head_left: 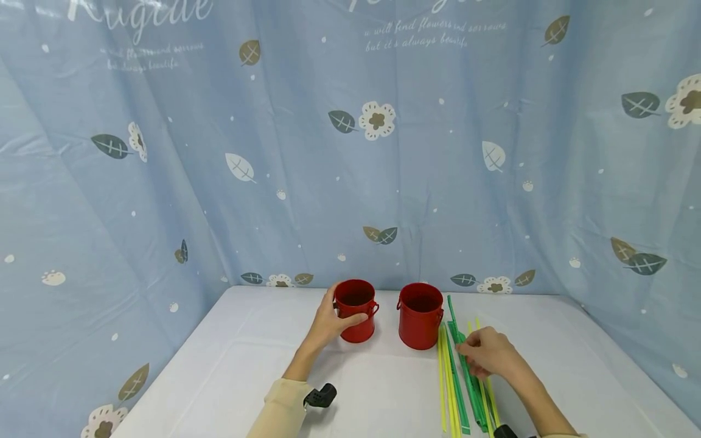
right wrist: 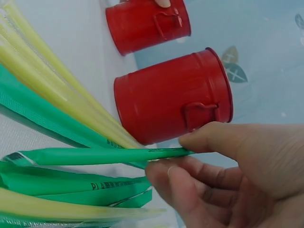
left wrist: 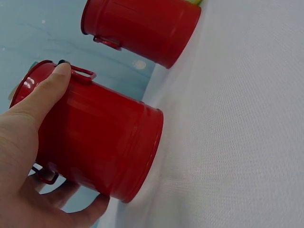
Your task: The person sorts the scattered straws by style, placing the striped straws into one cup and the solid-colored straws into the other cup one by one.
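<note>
My left hand (head_left: 333,322) grips a small red metal bucket (left wrist: 99,133) that stands upright on the table. Its thumb lies across the near side by the handle, while the fingers reach round the far side. Between thumb and fingertips, my right hand (head_left: 490,351) pinches a slim green wrapped drinking straw (right wrist: 90,156). That straw is lifted above other green wrapped straws (right wrist: 71,185), some with printed lettering. Yellow straws (head_left: 451,389) in clear wrap lie to the left and right of the green ones.
A second red bucket (head_left: 420,325) stands upright between the held bucket and the straws, its mouth upward. White cloth covers the table (head_left: 389,389). Behind it hangs a blue curtain (head_left: 306,182) with leaf and flower prints.
</note>
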